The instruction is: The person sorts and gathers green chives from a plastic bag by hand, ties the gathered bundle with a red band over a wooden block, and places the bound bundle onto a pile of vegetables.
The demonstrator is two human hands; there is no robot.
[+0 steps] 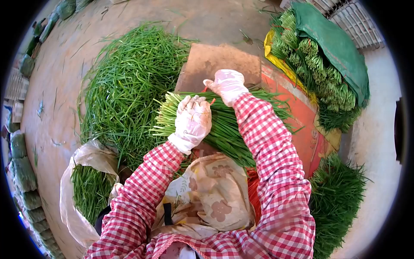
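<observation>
A bundle of green chives [233, 129] lies across my front, its pale cut ends [166, 114] facing left and its leafy ends to the right. My left hand [192, 118], in a whitish glove, is closed over the bundle near the pale ends with its fingers curled. An orange tie [212, 102] crosses the bundle between my hands. My right hand [228, 86], also gloved, is at the bundle's far side, thumb and fingers pinched on the tie by its upper end. Part of the tie is hidden under the hands and stems.
A large heap of loose green leaves [133, 82] lies left, beside a whitish bag [71, 194] of leaves. A brown board [224, 60] sits beyond the bundle. Right are stacked chive bundles under a green cloth [334, 43] and more chives [336, 203]. Orange strands [253, 185] hang near my lap.
</observation>
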